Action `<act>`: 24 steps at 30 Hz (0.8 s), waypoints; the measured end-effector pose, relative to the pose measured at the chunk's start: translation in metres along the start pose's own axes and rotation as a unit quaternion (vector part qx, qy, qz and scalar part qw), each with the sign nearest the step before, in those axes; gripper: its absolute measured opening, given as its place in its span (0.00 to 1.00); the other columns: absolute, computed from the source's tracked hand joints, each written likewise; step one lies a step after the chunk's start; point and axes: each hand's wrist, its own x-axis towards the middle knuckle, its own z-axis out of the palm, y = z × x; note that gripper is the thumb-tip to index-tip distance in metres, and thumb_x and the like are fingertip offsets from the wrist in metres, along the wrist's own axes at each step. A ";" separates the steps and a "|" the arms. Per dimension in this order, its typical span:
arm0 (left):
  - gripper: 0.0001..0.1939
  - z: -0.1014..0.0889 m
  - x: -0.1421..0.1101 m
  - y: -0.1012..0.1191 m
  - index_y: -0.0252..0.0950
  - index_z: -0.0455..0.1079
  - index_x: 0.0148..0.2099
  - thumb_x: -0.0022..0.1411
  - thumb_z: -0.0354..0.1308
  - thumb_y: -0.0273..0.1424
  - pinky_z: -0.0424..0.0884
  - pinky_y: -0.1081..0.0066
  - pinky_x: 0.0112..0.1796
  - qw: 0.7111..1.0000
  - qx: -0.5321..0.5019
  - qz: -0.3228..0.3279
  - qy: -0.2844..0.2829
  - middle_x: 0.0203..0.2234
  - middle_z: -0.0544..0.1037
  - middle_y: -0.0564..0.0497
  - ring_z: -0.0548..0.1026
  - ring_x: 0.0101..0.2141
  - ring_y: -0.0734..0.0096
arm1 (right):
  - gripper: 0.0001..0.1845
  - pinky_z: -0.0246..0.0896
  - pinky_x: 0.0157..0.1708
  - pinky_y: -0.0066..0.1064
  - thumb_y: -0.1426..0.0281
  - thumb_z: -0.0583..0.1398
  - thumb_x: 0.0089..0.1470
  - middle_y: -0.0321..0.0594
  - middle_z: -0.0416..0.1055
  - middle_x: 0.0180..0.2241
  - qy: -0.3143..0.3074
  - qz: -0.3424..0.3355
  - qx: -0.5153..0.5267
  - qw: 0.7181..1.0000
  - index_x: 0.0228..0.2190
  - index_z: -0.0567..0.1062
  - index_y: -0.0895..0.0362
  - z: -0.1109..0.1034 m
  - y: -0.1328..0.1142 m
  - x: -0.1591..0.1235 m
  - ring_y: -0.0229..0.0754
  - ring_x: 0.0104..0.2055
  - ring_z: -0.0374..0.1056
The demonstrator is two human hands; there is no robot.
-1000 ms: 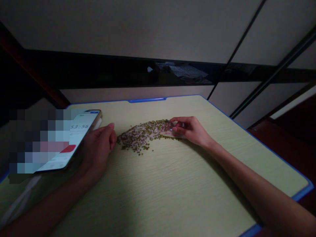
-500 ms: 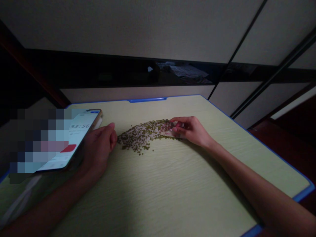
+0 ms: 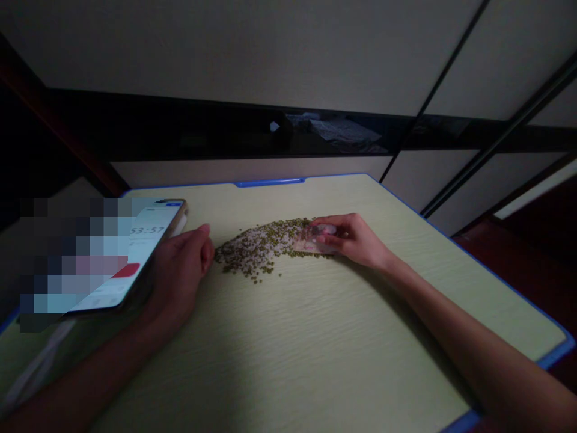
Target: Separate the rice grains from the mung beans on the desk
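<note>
A spread heap of small green beans, mixed with pale grains, lies across the middle of the table. At its left end rests my left hand, fingers curled in and thumb on top; whatever they may hold is hidden. My right hand is at the heap's right end, thumb and fingers pinching a small see-through packet with pinkish print. The packet lies low against the beans, and part of it is covered by my fingers.
A phone showing a running timer is propped at the left, beside my left hand, with a white cable below it. The pale table has a blue edge. Cabinet panels stand behind it.
My right fingers have shifted slightly, and a little more of the packet shows beneath them. My left hand and the heap look the same. The phone timer has advanced one second.
</note>
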 end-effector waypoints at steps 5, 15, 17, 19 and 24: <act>0.22 -0.003 0.000 -0.004 0.39 0.55 0.13 0.55 0.54 0.39 0.49 0.67 0.18 1.000 -0.022 -0.004 -0.005 0.08 0.57 0.57 0.55 0.14 0.73 | 0.23 0.56 0.25 0.29 0.68 0.59 0.45 0.44 0.75 0.29 -0.007 -0.006 -0.005 1.000 0.42 0.80 0.65 -0.001 0.001 -0.001 0.37 0.25 0.59; 0.23 0.000 -0.001 0.000 0.39 0.55 0.12 0.55 0.53 0.38 0.50 0.67 0.19 1.000 -0.016 -0.002 -0.006 0.08 0.57 0.56 0.55 0.14 0.73 | 0.23 0.57 0.26 0.30 0.69 0.59 0.46 0.44 0.75 0.29 -0.020 -0.006 0.009 1.000 0.43 0.79 0.66 0.001 0.002 -0.002 0.38 0.26 0.60; 0.22 0.000 -0.001 0.000 0.39 0.55 0.12 0.56 0.54 0.37 0.50 0.67 0.19 1.000 -0.020 -0.005 -0.007 0.08 0.57 0.56 0.55 0.14 0.73 | 0.23 0.57 0.26 0.30 0.69 0.59 0.46 0.44 0.75 0.29 -0.016 -0.003 0.010 1.000 0.43 0.79 0.66 0.003 0.000 -0.002 0.38 0.26 0.61; 0.22 -0.001 -0.001 0.000 0.39 0.56 0.13 0.56 0.54 0.37 0.50 0.67 0.19 1.000 -0.022 -0.005 -0.007 0.08 0.57 0.56 0.55 0.14 0.72 | 0.22 0.57 0.26 0.29 0.69 0.60 0.46 0.44 0.75 0.28 -0.009 0.001 0.008 1.000 0.43 0.80 0.65 0.003 -0.001 -0.002 0.38 0.25 0.60; 0.22 -0.002 -0.001 0.001 0.39 0.55 0.12 0.55 0.53 0.37 0.50 0.66 0.20 1.000 -0.018 -0.018 0.000 0.08 0.57 0.56 0.55 0.14 0.72 | 0.23 0.56 0.25 0.29 0.69 0.60 0.45 0.44 0.74 0.28 -0.009 0.006 0.002 1.000 0.43 0.80 0.66 0.001 -0.002 -0.002 0.37 0.25 0.60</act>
